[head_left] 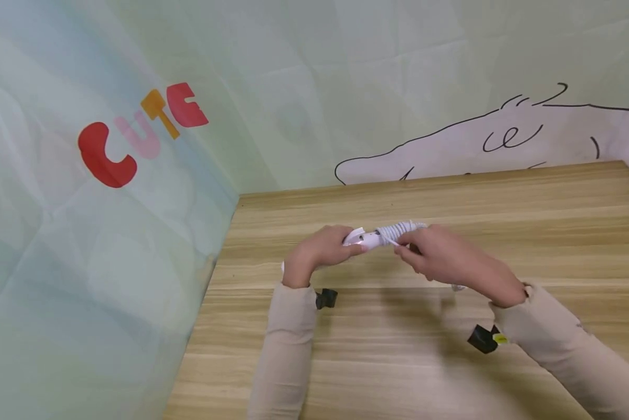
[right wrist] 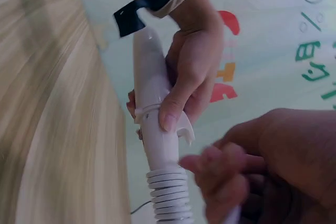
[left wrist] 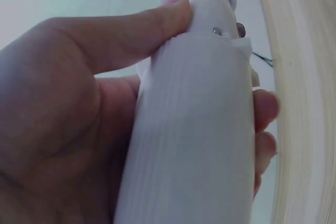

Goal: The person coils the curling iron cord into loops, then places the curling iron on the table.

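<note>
A white curling iron [head_left: 369, 240] is held above the table by my left hand [head_left: 326, 247]. In the left wrist view its thick barrel [left wrist: 191, 124] lies along the palm, the thumb pressing near the collar and fingertips showing on the far side. The right wrist view shows its rounded tip and a small lever [right wrist: 185, 128]. White cord [right wrist: 168, 195] is coiled in several turns round the handle end. Beside those coils, my right hand [head_left: 445, 255] pinches a stretch of the cord; its fingers look blurred in its wrist view.
Below the hands is a wood-grain table [head_left: 377, 373]. A printed cloth backdrop [head_left: 293, 87] with coloured letters rises at the left and back. Each wrist carries a black mount [head_left: 483, 339]. A small pale item [head_left: 457, 287], partly hidden, shows under the right hand.
</note>
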A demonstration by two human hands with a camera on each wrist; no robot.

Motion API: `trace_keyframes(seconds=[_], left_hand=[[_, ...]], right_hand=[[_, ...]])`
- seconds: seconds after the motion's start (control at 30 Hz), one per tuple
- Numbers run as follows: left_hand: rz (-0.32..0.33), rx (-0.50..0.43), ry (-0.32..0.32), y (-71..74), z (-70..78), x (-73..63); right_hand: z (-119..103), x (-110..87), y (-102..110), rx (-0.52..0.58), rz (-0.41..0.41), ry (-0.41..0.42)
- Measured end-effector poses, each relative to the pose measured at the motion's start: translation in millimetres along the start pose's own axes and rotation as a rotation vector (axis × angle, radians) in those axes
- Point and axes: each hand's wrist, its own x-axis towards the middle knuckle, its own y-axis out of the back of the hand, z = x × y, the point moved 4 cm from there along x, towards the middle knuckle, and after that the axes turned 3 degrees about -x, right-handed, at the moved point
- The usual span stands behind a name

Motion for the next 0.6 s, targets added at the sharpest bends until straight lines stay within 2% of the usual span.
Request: trace_keyframes(seconds=[0.1,0.23,0.33,0.6], left_hand=[[0.004,-0.009,0.027,3.9,-3.7,-0.6],[-0.005,-0.024,0.020,6.5,-5.3,-1.3],[0.002,-0.030,-0.004,9.1,-4.5,-2.3],[0.010,-0.056,-0.093,16.3,3.0,-9.9]], right_hand=[[4.6,-2.0,-8.0,0.124,-0.111,-0.010],[13.0,-1.1,-22.9,0.231,-0.174,0.010],[18.8,2.3,-32.5,0.272,-0.194,0.016],[40.0,17.6,-46.5,0.386,-0.185,0.055]])
